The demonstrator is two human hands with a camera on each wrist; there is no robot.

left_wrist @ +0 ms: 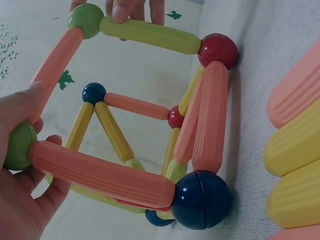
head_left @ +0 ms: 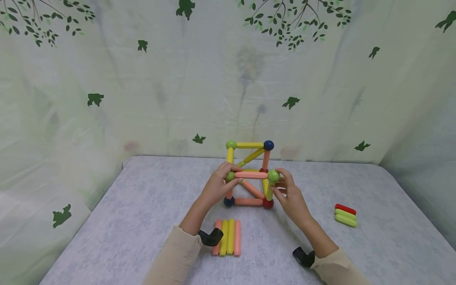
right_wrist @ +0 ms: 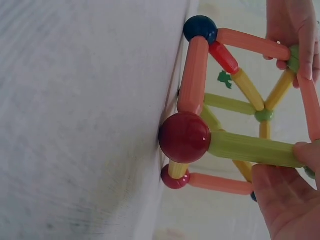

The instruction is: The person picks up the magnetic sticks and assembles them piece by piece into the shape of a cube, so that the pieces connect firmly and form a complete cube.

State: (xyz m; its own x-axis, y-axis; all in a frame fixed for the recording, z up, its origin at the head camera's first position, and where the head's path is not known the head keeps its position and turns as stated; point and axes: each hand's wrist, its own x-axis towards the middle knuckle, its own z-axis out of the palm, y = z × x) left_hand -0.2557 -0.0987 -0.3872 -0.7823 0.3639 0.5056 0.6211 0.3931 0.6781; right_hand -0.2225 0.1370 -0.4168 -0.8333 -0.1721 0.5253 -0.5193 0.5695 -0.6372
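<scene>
The left hand [head_left: 217, 186] reaches forward from a beige sleeve, its fingers and thumb curled round the green ball [head_left: 230, 176] at the near upper left corner of a cube frame [head_left: 249, 174] built of rods and balls; the left wrist view shows the thumb lying on that ball where a pink rod [left_wrist: 100, 174] joins it. The right hand [head_left: 290, 196] comes in from the other side, wrist bent upward, pinching the green ball [head_left: 273, 176] at the near upper right corner, with fingertips also on the yellow-green rod [right_wrist: 250, 148] that runs down to a red ball [right_wrist: 185, 137] on the table [head_left: 142, 206]. Between the two hands a pink rod [head_left: 251, 175] spans the top front edge of the frame. The frame stands upright in the middle of the grey table, near its far edge, its lower balls touching the surface. Just before the wrists lies a row of four rods [head_left: 228, 236], pink and yellow, side by side and touching. Well to the right lies a small stack of three rods [head_left: 345, 215], one red and two yellow-green. A leaf-printed curtain [head_left: 178, 79] hangs behind the table.
</scene>
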